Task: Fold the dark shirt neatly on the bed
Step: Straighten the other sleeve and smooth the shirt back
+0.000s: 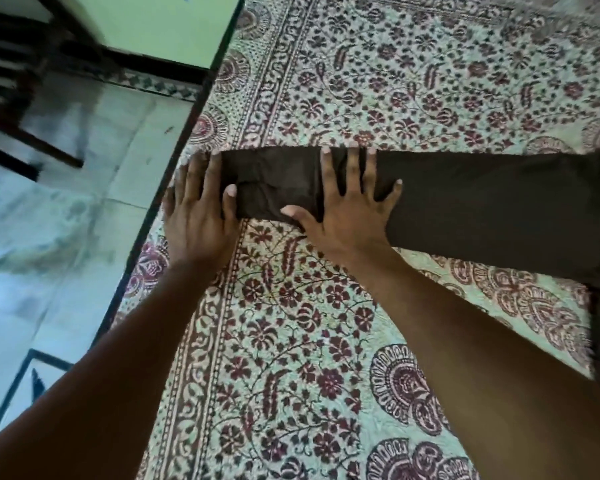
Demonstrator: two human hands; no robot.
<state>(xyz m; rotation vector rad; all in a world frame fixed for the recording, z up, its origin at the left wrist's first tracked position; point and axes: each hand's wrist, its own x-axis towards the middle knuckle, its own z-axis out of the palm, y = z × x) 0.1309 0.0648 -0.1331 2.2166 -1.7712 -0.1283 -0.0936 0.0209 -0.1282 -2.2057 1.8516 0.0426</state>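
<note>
Running off-frame rightward — dark shirt [482, 209]

one head-worn wide view, steeply down and close over the bed [326, 341] near its left edge

We look down at a bed [413, 81] covered in a pale spread printed with dark red flowers. A long strip of the dark shirt [482, 209] lies across it, reaching the bed's left edge. Our right hand [347, 206] lies flat on the fabric, fingers spread. Our left hand [198, 209] rests palm down at the strip's left end, its thumb on the cloth. Beyond the edge we see pale floor [66, 202] and a dark wooden chair [21, 84].
</note>
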